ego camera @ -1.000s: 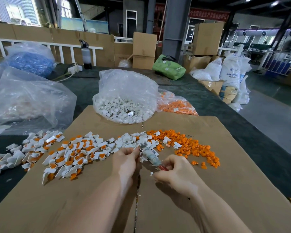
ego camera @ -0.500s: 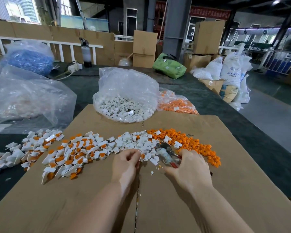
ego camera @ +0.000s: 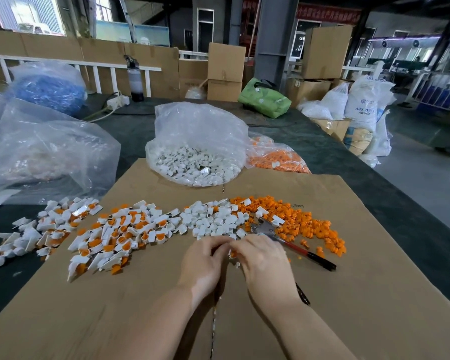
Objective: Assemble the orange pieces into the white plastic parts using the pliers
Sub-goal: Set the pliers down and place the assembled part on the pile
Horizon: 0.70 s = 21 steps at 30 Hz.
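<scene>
Head view: my left hand (ego camera: 205, 258) and right hand (ego camera: 260, 255) meet, grip pinching a small white plastic part (ego camera: 230, 252) on the brown cardboard sheet (ego camera: 374, 294); beyond it, a white sack (ego camera: 363, 105) reads "ABS RESIN".

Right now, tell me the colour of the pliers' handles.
Red near the head, black at the ends; the pliers show in the head view.
</scene>
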Motion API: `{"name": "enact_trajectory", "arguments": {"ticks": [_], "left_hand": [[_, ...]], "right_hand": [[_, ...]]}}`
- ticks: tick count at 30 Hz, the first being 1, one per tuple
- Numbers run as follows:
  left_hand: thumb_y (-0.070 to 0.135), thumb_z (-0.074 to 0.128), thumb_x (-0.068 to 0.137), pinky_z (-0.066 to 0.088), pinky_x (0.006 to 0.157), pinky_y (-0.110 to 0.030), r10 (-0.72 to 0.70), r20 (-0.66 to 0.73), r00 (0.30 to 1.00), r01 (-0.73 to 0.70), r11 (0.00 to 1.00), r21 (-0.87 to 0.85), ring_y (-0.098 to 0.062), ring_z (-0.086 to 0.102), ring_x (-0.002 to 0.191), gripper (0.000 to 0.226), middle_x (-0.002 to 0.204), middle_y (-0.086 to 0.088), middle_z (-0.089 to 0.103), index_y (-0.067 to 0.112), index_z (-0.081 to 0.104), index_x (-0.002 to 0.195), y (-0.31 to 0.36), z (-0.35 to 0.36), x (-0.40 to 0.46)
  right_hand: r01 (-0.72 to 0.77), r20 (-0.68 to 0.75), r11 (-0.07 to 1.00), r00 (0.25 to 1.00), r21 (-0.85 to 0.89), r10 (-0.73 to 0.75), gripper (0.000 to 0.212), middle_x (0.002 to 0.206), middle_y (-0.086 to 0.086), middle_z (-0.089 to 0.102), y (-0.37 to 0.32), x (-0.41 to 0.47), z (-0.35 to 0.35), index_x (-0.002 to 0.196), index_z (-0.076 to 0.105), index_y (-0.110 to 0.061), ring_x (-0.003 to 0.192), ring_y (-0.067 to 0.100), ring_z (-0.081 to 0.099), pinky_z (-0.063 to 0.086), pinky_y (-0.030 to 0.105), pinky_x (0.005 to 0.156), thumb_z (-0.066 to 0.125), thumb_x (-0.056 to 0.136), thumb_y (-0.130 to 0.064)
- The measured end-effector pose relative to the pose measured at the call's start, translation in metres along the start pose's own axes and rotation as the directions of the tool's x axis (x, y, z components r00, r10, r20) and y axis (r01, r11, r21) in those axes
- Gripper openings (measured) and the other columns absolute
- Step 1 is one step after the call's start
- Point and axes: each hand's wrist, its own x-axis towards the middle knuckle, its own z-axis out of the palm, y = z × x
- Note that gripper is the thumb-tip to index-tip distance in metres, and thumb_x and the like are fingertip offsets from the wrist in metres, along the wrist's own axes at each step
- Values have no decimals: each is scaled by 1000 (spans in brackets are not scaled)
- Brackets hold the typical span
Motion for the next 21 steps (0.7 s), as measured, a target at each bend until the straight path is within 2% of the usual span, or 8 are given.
{"name": "enact_trajectory", "arguments": {"ticks": [3, 6, 8, 11, 14, 21], "left_hand": [[10, 60, 88, 40, 93, -16, -18, 42, 999, 23, 995, -102, -6, 57, 107, 26, 110, 8, 66, 27, 68, 106, -1, -5, -4], [9, 71, 78, 35, 80, 2, 75, 92, 993, -72, 997, -35, 9, 55, 93, 41, 103, 18, 62, 29, 64, 114, -1, -4, -8], [11, 75, 76, 33, 72, 4, 121, 49, 991, -123, 992, 21, 17, 51, 81, 39, 91, 24, 58, 27, 65, 111, 0, -3, -9], [11, 75, 77, 34, 68, 2, 127, -4, 992, -127, 992, 20, 14, 52, 77, 34, 85, 26, 58, 28, 66, 105, 1, -1, -9], [10, 75, 76, 34, 69, 3, 134, -11, 991, -133, 991, 24, 15, 52, 79, 34, 86, 28, 57, 28, 66, 104, 0, 0, -9], [11, 74, 77, 33, 77, 4, 158, -8, 987, -157, 984, 82, 1, 56, 93, 33, 97, 16, 64, 25, 68, 107, -3, 1, -9]], "right_hand": [[-75, -13, 983, 997, 165, 78, 10, 70, 4, 63, -3, -2, 6, 74, 68, -8, 66, 26, 59, 52, 41, 57, 71, 73, 2], [-76, -49, 974, 995, 211, 88, 10, 69, 4, 65, -5, -4, 7, 73, 69, -7, 66, 24, 61, 52, 35, 58, 72, 72, 2], [-93, -54, 967, 993, 239, 109, 10, 73, 2, 67, -5, -5, 7, 77, 72, -8, 69, 20, 63, 48, 27, 64, 72, 73, 2], [-215, -32, 934, 972, 284, 233, 17, 81, 0, 68, -2, -7, 7, 87, 72, -8, 79, 17, 63, 40, 13, 74, 70, 76, 5], [-247, -17, 924, 964, 290, 264, 16, 84, -2, 66, 0, -9, 7, 90, 71, -9, 83, 13, 60, 36, 7, 76, 68, 80, 4], [-158, -13, 944, 986, 289, 169, 15, 80, -1, 64, -3, -11, 5, 82, 71, -10, 77, 16, 60, 43, 16, 70, 74, 73, 2]]}}
